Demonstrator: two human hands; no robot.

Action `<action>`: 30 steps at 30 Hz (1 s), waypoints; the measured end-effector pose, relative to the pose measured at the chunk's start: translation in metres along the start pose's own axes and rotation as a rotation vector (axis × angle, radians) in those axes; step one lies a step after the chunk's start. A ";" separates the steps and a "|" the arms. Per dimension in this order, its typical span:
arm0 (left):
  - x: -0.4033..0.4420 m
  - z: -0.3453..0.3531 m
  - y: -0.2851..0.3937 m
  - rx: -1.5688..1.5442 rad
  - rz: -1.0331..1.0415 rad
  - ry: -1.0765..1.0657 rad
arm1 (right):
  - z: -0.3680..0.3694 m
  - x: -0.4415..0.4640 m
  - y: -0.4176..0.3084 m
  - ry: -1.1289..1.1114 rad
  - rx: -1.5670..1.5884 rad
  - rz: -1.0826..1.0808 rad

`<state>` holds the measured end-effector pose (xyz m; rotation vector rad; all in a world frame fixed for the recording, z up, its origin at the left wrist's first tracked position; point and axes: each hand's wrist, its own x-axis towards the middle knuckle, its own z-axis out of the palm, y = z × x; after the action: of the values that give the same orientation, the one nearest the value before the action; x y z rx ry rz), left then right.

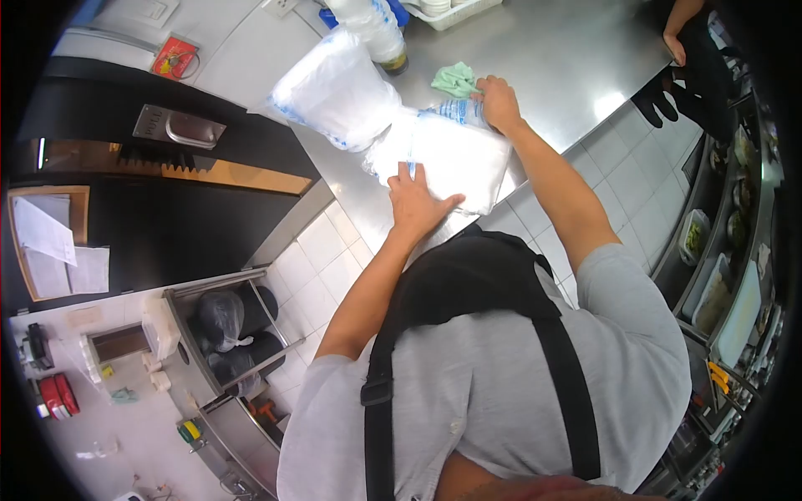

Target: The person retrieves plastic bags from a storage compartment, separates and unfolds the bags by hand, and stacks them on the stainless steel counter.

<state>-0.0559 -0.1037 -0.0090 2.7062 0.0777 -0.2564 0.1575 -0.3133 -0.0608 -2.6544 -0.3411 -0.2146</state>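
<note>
head view: left hand rests fingers spread on the white bundle; right hand, pinch unclear, sits at blue-printed film that hard tugging could tear.

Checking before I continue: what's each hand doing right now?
Left hand: open, spread on the white, blue-printed plastic package.
Right hand: curled at the package's far corner, near the green cloth; grip can't be told.

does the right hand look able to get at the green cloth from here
Probably yes: the right hand has its fingertips at the edge of the green cloth, and nothing visible stands between them.
</note>
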 end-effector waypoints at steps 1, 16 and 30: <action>0.002 -0.011 -0.003 -0.030 -0.012 -0.099 | -0.001 0.006 0.001 -0.031 0.001 -0.014; -0.016 0.002 -0.027 0.033 0.096 0.133 | -0.080 -0.120 -0.020 -0.188 0.440 -0.079; 0.046 -0.026 0.017 -0.205 0.417 0.502 | -0.046 -0.090 0.016 0.016 0.411 -0.194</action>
<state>-0.0046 -0.1074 0.0127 2.4436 -0.2962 0.5248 0.0711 -0.3669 -0.0452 -2.2140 -0.5725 -0.2020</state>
